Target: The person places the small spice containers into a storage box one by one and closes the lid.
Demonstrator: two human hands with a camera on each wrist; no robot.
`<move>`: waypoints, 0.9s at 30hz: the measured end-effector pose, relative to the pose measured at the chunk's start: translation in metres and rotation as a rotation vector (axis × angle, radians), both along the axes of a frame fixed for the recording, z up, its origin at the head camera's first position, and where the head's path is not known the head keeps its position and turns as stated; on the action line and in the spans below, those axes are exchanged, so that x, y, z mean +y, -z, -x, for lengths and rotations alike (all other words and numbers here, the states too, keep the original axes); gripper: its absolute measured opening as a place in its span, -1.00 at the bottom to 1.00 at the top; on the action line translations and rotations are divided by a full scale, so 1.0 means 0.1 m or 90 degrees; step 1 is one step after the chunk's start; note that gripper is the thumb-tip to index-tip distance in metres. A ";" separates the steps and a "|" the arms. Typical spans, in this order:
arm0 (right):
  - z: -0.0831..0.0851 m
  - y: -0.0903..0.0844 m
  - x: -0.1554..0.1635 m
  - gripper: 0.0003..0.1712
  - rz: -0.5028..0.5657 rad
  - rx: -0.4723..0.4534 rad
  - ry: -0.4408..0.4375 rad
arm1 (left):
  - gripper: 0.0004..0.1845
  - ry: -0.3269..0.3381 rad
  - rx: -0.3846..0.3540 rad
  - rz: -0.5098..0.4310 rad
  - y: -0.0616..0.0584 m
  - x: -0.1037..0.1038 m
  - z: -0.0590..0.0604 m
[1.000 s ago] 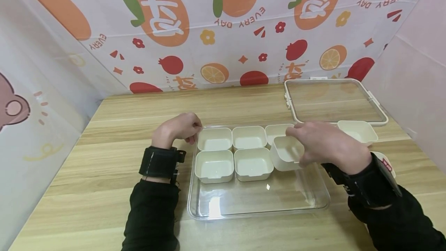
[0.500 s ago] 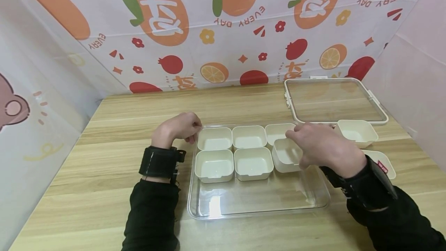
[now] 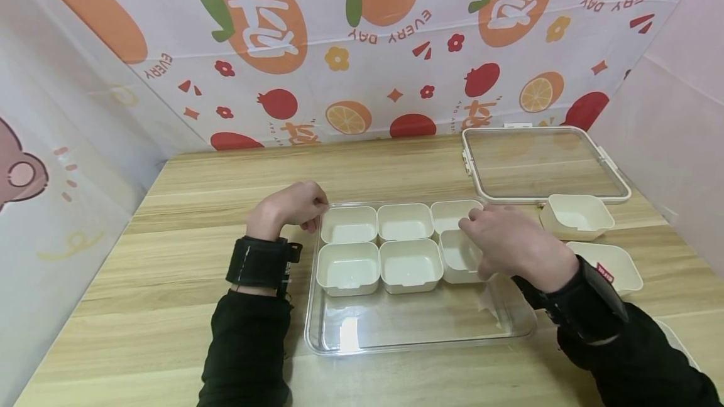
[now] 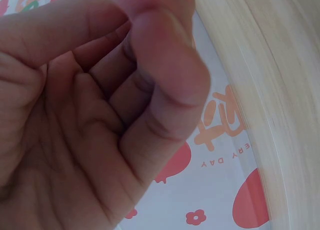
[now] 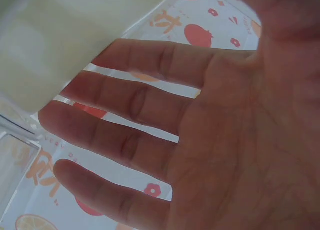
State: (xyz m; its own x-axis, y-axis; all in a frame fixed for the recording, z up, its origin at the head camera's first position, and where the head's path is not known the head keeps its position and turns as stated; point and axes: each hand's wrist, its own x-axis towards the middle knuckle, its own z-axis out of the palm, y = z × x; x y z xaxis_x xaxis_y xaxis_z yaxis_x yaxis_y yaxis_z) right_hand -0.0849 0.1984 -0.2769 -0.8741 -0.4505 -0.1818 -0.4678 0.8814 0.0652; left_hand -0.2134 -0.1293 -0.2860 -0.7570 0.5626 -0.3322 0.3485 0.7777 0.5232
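A clear plastic tray (image 3: 418,331) lies in the middle of the wooden table. Two rows of small cream cups fill its far half. My right hand (image 3: 481,237) lies over the near row's right cup (image 3: 457,255), which stands in the tray beside the others. In the right wrist view the fingers (image 5: 135,104) are straight and spread, next to the cream cup (image 5: 55,44). My left hand (image 3: 308,209) rests at the tray's far left corner with its fingers (image 4: 160,104) curled and nothing visible between them.
A clear lid with a cream frame (image 3: 545,165) lies at the back right. Two loose cream cups (image 3: 575,215) (image 3: 605,265) stand right of the tray. Part of another shows by my right sleeve (image 3: 675,341). Printed walls enclose the table on three sides.
My right hand brought the tilted cup down and left into the tray, next to the near row's other cups, and its fingers now lie straight. The left hand has stayed put.
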 end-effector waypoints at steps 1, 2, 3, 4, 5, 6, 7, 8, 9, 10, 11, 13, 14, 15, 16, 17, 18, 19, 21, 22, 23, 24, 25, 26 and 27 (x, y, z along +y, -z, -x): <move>0.00 0.01 0.00 -0.35 -0.002 0.003 -0.004 | -0.74 0.001 0.000 0.000 0.00 0.00 0.00; -0.01 0.02 -0.01 -0.36 -0.003 0.005 -0.005 | -0.74 0.002 0.000 0.000 0.00 0.00 0.00; -0.01 0.03 -0.01 -0.37 -0.004 0.007 -0.007 | -0.74 0.003 0.000 0.000 0.00 0.00 0.00; -0.01 0.03 -0.02 -0.36 -0.006 0.006 -0.007 | -0.74 0.002 0.001 0.000 0.00 0.00 0.00; -0.01 0.04 -0.02 -0.35 -0.008 0.006 -0.006 | -0.74 0.002 0.001 0.000 0.00 0.00 0.00; -0.01 0.04 -0.03 -0.35 -0.013 0.006 -0.006 | -0.74 0.001 0.002 0.000 0.00 0.00 0.00; -0.01 0.05 -0.04 -0.35 -0.019 0.003 -0.003 | -0.74 0.002 0.004 0.000 0.00 0.00 0.00; -0.01 0.06 -0.05 -0.35 -0.027 0.001 -0.001 | -0.74 0.002 0.005 0.000 0.00 0.00 0.00; -0.01 0.06 -0.06 -0.34 -0.036 0.001 -0.001 | -0.74 0.003 0.006 0.000 0.00 0.00 0.01; -0.02 0.07 -0.07 -0.34 -0.045 0.001 -0.001 | -0.74 0.003 0.008 0.000 0.00 0.00 0.01; -0.02 0.08 -0.08 -0.35 -0.052 0.003 -0.001 | -0.74 0.004 0.009 0.000 0.00 0.00 0.01; -0.02 0.10 -0.09 -0.37 -0.065 0.010 -0.002 | -0.74 0.007 0.011 -0.001 0.00 0.00 0.01; -0.02 0.11 -0.09 -0.37 -0.069 0.016 -0.005 | -0.74 0.008 0.011 -0.001 0.00 0.00 0.01; -0.02 0.12 -0.09 -0.38 -0.071 0.021 -0.006 | -0.73 0.009 0.012 -0.001 0.00 0.00 0.01; -0.02 0.13 -0.09 -0.38 -0.074 0.024 -0.006 | -0.73 0.011 0.013 -0.001 0.00 0.00 0.01; -0.02 0.13 -0.10 -0.39 -0.075 0.029 -0.007 | -0.73 0.012 0.013 -0.002 0.00 0.00 0.01; -0.03 0.13 -0.10 -0.39 -0.076 0.036 -0.008 | -0.73 0.014 0.013 -0.002 0.00 0.00 0.01; -0.03 0.14 -0.11 -0.40 -0.077 0.042 -0.010 | -0.73 0.016 0.013 -0.003 0.00 0.00 0.01; -0.05 0.16 -0.12 -0.47 -0.077 0.069 -0.020 | -0.73 0.017 0.014 -0.003 0.00 0.00 0.00; -0.05 0.16 -0.13 -0.50 -0.077 0.084 -0.025 | -0.73 0.015 0.013 -0.003 -0.01 0.01 0.00; -0.06 0.17 -0.13 -0.53 -0.076 0.099 -0.030 | -0.73 0.013 0.012 -0.003 -0.01 0.00 0.00; -0.06 0.18 -0.14 -0.56 -0.077 0.110 -0.034 | -0.73 0.012 0.012 -0.003 -0.01 0.00 0.00; -0.07 0.19 -0.14 -0.58 -0.078 0.121 -0.037 | -0.73 0.012 0.013 -0.003 -0.02 0.00 -0.01; -0.07 0.20 -0.15 -0.60 -0.079 0.129 -0.039 | -0.73 0.011 0.012 -0.002 -0.02 0.00 -0.01; -0.07 0.20 -0.15 -0.60 -0.080 0.132 -0.040 | -0.73 0.011 0.011 -0.001 -0.03 0.00 -0.02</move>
State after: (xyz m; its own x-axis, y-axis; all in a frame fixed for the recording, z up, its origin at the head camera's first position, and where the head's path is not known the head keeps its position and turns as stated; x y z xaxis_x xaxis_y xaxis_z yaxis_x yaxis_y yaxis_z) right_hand -0.0779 0.1833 -0.2972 -0.8699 -0.4897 -0.0592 -0.4860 0.8304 0.2724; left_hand -0.2116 -0.1289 -0.2835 -0.7534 0.5754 -0.3182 0.3706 0.7713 0.5175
